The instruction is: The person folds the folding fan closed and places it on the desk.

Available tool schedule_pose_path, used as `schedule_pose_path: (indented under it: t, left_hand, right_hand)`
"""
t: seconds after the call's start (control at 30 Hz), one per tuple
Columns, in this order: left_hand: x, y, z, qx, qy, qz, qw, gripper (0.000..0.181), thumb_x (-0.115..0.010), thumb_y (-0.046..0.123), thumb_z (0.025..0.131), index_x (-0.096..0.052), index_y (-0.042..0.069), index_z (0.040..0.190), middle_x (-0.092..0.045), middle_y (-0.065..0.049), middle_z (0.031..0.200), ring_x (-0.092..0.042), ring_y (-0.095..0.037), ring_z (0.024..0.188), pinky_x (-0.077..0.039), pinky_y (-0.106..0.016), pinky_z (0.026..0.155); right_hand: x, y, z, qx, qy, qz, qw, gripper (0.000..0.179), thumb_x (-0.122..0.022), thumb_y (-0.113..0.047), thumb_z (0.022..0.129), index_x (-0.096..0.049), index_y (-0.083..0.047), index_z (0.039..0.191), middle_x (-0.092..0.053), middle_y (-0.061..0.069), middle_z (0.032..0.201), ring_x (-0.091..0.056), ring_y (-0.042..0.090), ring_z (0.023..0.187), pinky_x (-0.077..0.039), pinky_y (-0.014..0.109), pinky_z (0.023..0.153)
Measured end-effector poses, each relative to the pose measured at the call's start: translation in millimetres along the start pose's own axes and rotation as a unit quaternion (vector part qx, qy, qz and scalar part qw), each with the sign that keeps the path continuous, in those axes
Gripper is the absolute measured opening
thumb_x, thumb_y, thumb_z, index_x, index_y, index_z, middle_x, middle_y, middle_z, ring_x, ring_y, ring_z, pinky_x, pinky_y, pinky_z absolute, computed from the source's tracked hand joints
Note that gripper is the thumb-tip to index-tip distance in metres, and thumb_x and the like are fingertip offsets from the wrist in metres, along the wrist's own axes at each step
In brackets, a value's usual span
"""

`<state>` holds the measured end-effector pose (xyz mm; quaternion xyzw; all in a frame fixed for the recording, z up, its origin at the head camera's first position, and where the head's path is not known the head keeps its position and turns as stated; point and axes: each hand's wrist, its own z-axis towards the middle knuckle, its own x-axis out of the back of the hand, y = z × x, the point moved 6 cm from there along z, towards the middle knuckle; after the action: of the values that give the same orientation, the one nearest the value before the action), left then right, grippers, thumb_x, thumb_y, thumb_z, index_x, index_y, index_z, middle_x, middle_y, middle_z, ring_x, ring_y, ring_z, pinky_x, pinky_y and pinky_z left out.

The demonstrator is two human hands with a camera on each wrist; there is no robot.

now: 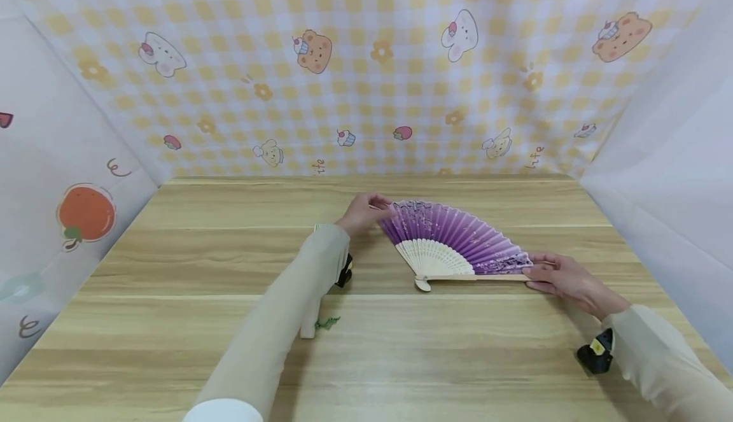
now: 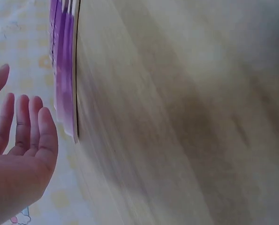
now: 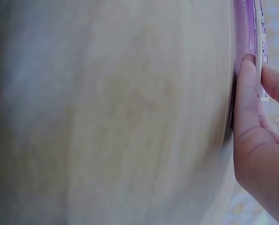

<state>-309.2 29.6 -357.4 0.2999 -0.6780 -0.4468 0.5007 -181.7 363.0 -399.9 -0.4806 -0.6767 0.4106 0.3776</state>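
A purple folding fan (image 1: 452, 234), spread part way, lies over the table with its pale ribs meeting at a pivot on the near side. My right hand (image 1: 564, 282) pinches the end of its right outer stick; in the right wrist view thumb and fingers (image 3: 246, 101) are on either side of that edge. At the fan's left tip is my left hand (image 1: 366, 212), overlapping it in the head view. The left wrist view has that hand's fingers (image 2: 48, 126) loosely extended, with a gap between them and the fan's edge (image 2: 69, 89).
Beside my left forearm lies a pale flat strip (image 1: 308, 326) with a green tassel (image 1: 328, 323), partly covered by the sleeve. The wooden table (image 1: 429, 358) ends at a yellow checked cloth (image 1: 366, 104) behind, with white cloth walls on both sides.
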Motion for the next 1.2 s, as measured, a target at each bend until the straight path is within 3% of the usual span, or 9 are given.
schedule_pose_path:
  t: [0.27, 0.77, 1.2]
  left_hand:
    - [2.5, -8.3, 11.4, 0.017, 0.018, 0.026, 0.9994, 0.036, -0.066, 0.004, 0.075, -0.056, 0.0, 0.109, -0.054, -0.014, 0.107, -0.049, -0.025, 0.1, -0.044, -0.031, 0.086]
    - [-0.3, -18.7, 16.8, 0.054, 0.044, 0.052, 0.9962, 0.045, -0.073, 0.004, 0.066, -0.056, 0.004, 0.108, -0.05, -0.013, 0.117, -0.044, -0.026, 0.108, -0.038, -0.035, 0.094]
    - [-1.4, -20.5, 13.8, 0.072, 0.062, 0.049, 0.9943, 0.039, -0.07, 0.003, 0.067, -0.057, 0.004, 0.105, -0.055, -0.012, 0.108, -0.048, -0.026, 0.1, -0.042, -0.033, 0.086]
  right_hand:
    - [0, -5, -3.0, 0.009, -0.015, 0.019, 0.9997, 0.069, -0.053, -0.004, 0.088, -0.004, 0.019, 0.13, -0.056, -0.006, 0.093, -0.058, 0.004, 0.087, -0.047, 0.026, 0.084]
    - [-1, -6, -7.8, 0.022, -0.017, 0.036, 0.999, 0.073, -0.056, -0.005, 0.086, -0.003, 0.019, 0.13, -0.055, -0.005, 0.096, -0.058, 0.007, 0.088, -0.047, 0.025, 0.084]
    - [-3, -3, -11.4, 0.031, -0.013, 0.048, 0.9983, 0.067, -0.054, -0.001, 0.086, -0.007, 0.02, 0.128, -0.057, -0.004, 0.095, -0.059, 0.007, 0.087, -0.048, 0.024, 0.082]
